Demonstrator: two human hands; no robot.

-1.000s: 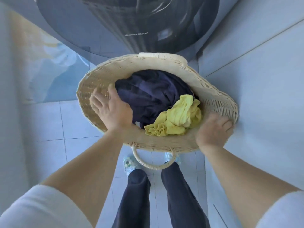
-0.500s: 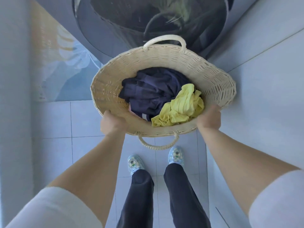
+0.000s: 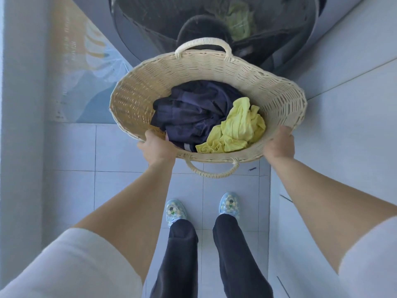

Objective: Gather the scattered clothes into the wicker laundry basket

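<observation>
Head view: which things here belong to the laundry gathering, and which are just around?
Part of the job:
wicker basket, held at its rim by the left hand and right hand
dark navy garment inside it
yellow garment inside it

Just around:
washing machine door
patterned slippers
tiled floor

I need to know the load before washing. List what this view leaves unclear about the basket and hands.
- Head view: clothes beneath the navy garment and yellow garment are covered by them.
- Fingers of the left hand and right hand curl over the wicker basket rim, out of sight.
- The basket's underside faces away.
- The washing machine door is cut off by the top edge; its glass shows only reflections.
</observation>
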